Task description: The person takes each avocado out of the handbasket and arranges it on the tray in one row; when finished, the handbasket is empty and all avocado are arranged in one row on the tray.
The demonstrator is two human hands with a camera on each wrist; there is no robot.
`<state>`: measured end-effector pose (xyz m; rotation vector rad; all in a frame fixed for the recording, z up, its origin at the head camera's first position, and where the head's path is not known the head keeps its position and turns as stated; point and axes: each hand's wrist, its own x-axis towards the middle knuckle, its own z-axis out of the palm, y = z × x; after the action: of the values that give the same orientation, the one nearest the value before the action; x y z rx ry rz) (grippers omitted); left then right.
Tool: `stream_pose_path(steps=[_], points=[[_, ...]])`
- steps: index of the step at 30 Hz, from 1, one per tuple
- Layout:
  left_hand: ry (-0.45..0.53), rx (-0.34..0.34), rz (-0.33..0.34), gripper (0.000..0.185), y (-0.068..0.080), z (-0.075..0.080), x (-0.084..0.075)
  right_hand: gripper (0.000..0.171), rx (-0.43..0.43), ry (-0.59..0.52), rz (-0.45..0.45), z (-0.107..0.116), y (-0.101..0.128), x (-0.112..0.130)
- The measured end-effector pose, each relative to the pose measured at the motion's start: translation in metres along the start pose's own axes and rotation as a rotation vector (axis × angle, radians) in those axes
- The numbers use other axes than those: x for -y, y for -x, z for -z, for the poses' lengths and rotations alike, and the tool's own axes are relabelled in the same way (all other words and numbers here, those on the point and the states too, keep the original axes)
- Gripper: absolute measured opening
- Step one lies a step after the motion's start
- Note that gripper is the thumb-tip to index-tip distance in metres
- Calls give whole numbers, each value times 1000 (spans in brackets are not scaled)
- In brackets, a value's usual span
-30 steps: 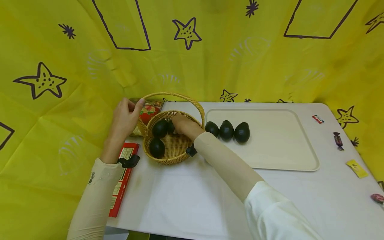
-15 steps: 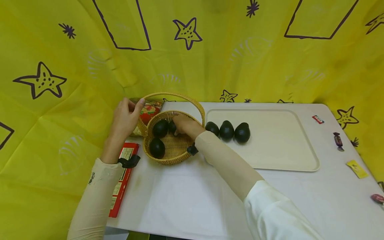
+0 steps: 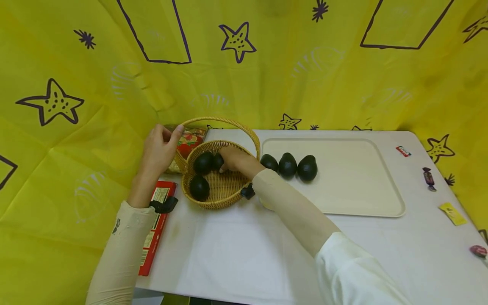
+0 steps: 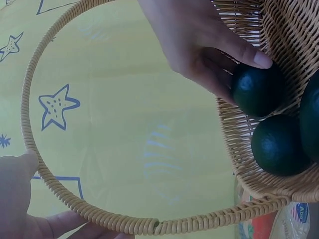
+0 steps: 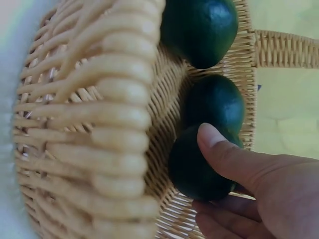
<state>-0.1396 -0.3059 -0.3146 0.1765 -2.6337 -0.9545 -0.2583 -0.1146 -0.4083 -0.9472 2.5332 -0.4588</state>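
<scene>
A wicker basket (image 3: 217,205) stands at the left of the table, and my left hand (image 3: 158,148) grips its arched handle (image 4: 65,196) between thumb and fingers. My right hand (image 3: 238,161) reaches inside and holds a dark green avocado (image 5: 194,167) against the far wall, thumb on top and fingers below. Touching that one is another avocado (image 3: 203,163), and a third avocado (image 3: 199,187) lies nearer the front of the basket. Seen from the left wrist, the held avocado (image 4: 256,89) is partly covered by the right fingers.
Right of the basket, three avocados (image 3: 287,165) sit in a row on a cream tray (image 3: 362,212). A red box (image 3: 152,237) lies at the left edge, a food packet (image 3: 190,142) behind the basket. Wrapped candies (image 3: 428,178) line the right side. A yellow curtain (image 3: 267,84) hangs behind.
My right wrist and forearm have shifted slightly to the right, while the hand stays at the same avocado. The left hand keeps its hold on the handle, and the basket stays put.
</scene>
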Motion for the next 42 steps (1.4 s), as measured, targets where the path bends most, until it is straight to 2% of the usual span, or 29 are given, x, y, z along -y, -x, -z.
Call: stream_pose_path(steps=[6, 12, 15, 22, 29, 35, 42], points=[[2, -4, -1, 66, -1, -2, 1, 54, -36, -55, 62, 1, 12, -2], [10, -16, -5, 66, -2, -3, 2, 77, -86, -119, 139, 3, 35, 1], [10, -21, -8, 66, -1, -2, 2, 81, -114, -119, 181, 3, 45, 2], [17, -18, -4, 66, -1, -2, 1, 83, -176, -156, 263, 6, 74, 1], [20, -7, 3, 66, 0, -2, -1, 83, -195, -193, 256, 11, 111, -6], [21, -6, 8, 64, 0, -1, -1, 81, -213, -236, 273, 18, 149, -22], [9, -8, -3, 61, 0, -1, 1, 80, -256, -242, 290, 24, 191, -52]])
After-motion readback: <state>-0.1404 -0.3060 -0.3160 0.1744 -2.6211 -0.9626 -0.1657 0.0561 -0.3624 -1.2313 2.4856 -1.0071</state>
